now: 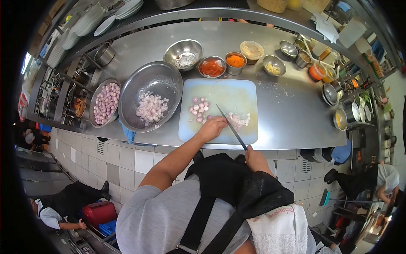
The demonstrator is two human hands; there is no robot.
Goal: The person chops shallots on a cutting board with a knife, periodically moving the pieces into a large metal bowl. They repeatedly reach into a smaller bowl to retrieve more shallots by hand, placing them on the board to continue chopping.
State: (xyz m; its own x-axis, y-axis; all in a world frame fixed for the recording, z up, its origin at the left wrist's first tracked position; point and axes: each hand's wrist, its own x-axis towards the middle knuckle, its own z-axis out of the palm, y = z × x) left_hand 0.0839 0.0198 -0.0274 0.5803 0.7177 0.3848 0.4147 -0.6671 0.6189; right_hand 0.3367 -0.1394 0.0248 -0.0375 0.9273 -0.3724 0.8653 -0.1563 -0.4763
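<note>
A pale cutting board (220,89) lies on the steel counter. My right hand (256,159) is closed round the handle of a kitchen knife (234,133), whose blade slants across the board with its tip pointing away from me. Just left of the blade, my left hand (212,128) rests on the board with fingers bent and drawn together; whatever is under them is hidden. Several whole peeled shallots (198,109) sit beyond that hand. To the right of the blade is a small heap of chopped shallots (239,121).
Left of the board stand a large steel bowl (129,91) of chopped shallots and a bowl of whole shallots (106,103). Behind are bowls of red shreds (211,67), orange paste (235,61) and yellowish bits (273,67). A shelf (220,13) overhangs the back. Other people are nearby.
</note>
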